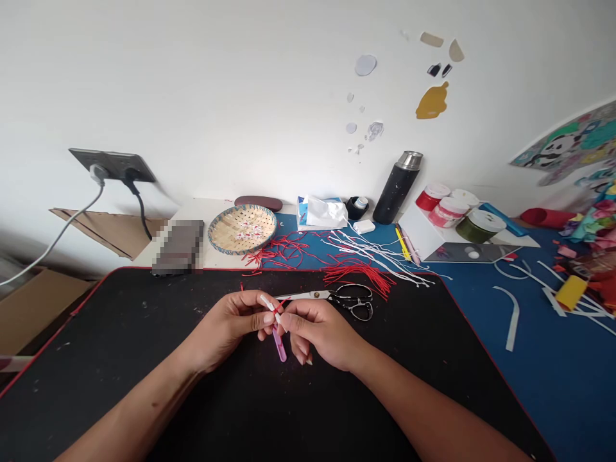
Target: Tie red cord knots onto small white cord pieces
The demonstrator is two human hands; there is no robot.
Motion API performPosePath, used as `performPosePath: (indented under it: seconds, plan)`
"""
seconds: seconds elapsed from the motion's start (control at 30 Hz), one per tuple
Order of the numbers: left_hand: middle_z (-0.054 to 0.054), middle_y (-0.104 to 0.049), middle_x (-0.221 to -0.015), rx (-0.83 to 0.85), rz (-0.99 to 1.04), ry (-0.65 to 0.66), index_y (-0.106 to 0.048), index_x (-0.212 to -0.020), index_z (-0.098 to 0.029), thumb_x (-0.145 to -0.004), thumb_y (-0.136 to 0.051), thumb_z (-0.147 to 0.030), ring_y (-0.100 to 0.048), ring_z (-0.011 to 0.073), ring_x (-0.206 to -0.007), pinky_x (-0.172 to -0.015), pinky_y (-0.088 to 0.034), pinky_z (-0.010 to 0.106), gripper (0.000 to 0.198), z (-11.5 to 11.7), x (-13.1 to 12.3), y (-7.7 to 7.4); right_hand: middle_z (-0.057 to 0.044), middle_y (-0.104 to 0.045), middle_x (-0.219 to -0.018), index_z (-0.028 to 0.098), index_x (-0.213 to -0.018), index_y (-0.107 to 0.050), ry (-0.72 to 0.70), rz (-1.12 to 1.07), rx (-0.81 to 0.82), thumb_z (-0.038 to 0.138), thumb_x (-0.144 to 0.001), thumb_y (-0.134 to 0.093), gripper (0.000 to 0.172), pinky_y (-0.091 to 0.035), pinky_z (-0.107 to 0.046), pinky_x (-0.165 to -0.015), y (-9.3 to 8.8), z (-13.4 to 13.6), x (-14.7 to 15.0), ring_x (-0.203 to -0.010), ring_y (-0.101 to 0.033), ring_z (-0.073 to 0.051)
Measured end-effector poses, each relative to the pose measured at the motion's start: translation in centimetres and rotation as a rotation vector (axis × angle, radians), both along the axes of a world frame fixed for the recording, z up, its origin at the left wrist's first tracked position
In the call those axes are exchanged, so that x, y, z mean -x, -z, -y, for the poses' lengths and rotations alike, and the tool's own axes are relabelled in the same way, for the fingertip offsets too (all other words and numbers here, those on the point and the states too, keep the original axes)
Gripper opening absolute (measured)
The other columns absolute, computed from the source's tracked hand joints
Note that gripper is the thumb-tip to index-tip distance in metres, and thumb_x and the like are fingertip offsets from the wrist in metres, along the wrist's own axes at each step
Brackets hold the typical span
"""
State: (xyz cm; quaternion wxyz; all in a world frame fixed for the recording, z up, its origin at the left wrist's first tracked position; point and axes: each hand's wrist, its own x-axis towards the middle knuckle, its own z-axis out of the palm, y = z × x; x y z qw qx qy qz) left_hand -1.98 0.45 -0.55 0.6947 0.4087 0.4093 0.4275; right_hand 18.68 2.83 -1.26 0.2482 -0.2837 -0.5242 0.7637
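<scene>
Over the black mat, my left hand (pixel 248 316) and my right hand (pixel 315 327) meet, fingertips almost touching. Between the left thumb and forefinger is a white cord (pixel 265 301), with a red cord (pixel 276 308) crossing it. My right thumb and forefinger pinch the cords' other side; which strand they grip is partly hidden. Below the fingertips a narrow pink tool (pixel 280 345) shows; I cannot tell whether it is held or lies on the mat. Just behind the hands, scissors (pixel 353 296) rest on the mat, their blades partly covered by my fingers.
Red cords (pixel 360 274) and white cords (pixel 385 253) lie behind the scissors. A woven basket (pixel 217 239) holds small red-and-white pieces. Farther back stand a tissue box (pixel 303 221), a black flask (pixel 395 189) and thread spools (pixel 481 224). Paper scraps lie right on the blue table (pixel 543 385).
</scene>
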Motion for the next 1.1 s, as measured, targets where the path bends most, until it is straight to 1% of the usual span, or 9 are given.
performPosePath:
  seconds: [0.17, 0.37, 0.67, 0.87, 0.93, 1.0, 1.1]
  plan:
    - [0.005, -0.075, -0.079, 0.046, 0.030, -0.036, -0.084, -0.092, -0.017, -0.070, -0.096, -0.037, -0.062, 0.0141, -0.068, -0.062, -0.048, 0.023, 0.031, 0.0, -0.1, -0.1, 0.008, -0.050, -0.046, 0.017, -0.084, -0.065, 0.039, 0.050, -0.040, 0.056, -0.093, -0.066, 0.041, -0.039, -0.019, -0.040, 0.1, 0.1, 0.0, -0.038, -0.051, -0.009]
    - [0.004, -0.073, -0.070, 0.069, 0.045, -0.057, -0.082, -0.082, -0.016, -0.073, -0.094, -0.038, -0.060, 0.0130, -0.064, -0.060, -0.046, 0.022, 0.027, 0.0, -0.3, -0.1, 0.008, -0.050, -0.046, 0.017, -0.082, -0.063, 0.070, 0.108, -0.089, 0.057, -0.092, -0.065, 0.041, -0.039, -0.020, -0.040, -0.1, 0.2, 0.2, -0.039, -0.049, -0.009]
    - [0.004, -0.071, -0.072, -0.022, 0.008, -0.046, -0.079, -0.089, -0.016, -0.079, -0.089, -0.039, -0.059, 0.0153, -0.065, -0.062, -0.046, 0.026, 0.027, -0.1, 0.0, -0.2, 0.008, -0.050, -0.046, 0.017, -0.085, -0.063, 0.050, 0.142, -0.135, 0.057, -0.094, -0.061, 0.041, -0.037, -0.020, -0.041, -0.3, 0.4, 0.2, -0.039, -0.048, -0.009]
    - [0.006, -0.073, -0.076, -0.074, -0.035, -0.003, -0.078, -0.093, -0.016, -0.085, -0.084, -0.039, -0.061, 0.0160, -0.067, -0.065, -0.048, 0.026, 0.025, -0.3, 0.3, 0.1, 0.007, -0.050, -0.047, 0.018, -0.085, -0.061, 0.046, 0.181, -0.188, 0.054, -0.097, -0.058, 0.038, -0.036, -0.020, -0.042, -0.1, 0.5, 0.2, -0.039, -0.047, -0.010]
    - [0.006, -0.074, -0.079, -0.083, -0.029, -0.031, -0.078, -0.093, -0.015, -0.086, -0.083, -0.039, -0.062, 0.0163, -0.068, -0.065, -0.049, 0.026, 0.025, -0.5, 0.5, 0.0, 0.007, -0.050, -0.048, 0.018, -0.085, -0.061, 0.047, 0.211, -0.230, 0.048, -0.099, -0.056, 0.034, -0.035, -0.021, -0.044, -0.2, 0.6, 0.2, -0.040, -0.046, -0.010]
    - [0.007, -0.074, -0.081, -0.085, -0.005, -0.090, -0.078, -0.091, -0.014, -0.085, -0.083, -0.038, -0.064, 0.0168, -0.070, -0.063, -0.049, 0.025, 0.025, -0.7, 0.8, -0.1, 0.007, -0.051, -0.051, 0.018, -0.084, -0.061, 0.052, 0.269, -0.319, 0.041, -0.101, -0.055, 0.029, -0.036, -0.021, -0.047, -0.4, 0.6, 0.1, -0.043, -0.047, -0.010]
    - [0.007, -0.074, -0.081, -0.079, 0.044, -0.183, -0.076, -0.088, -0.015, -0.081, -0.087, -0.036, -0.064, 0.0160, -0.067, -0.059, -0.049, 0.024, 0.025, -0.9, 1.2, -0.4, 0.004, -0.057, -0.061, 0.019, -0.081, -0.063, 0.084, 0.409, -0.561, 0.032, -0.100, -0.058, 0.024, -0.036, -0.023, -0.055, -0.9, 0.7, 0.0, -0.054, -0.051, -0.011]
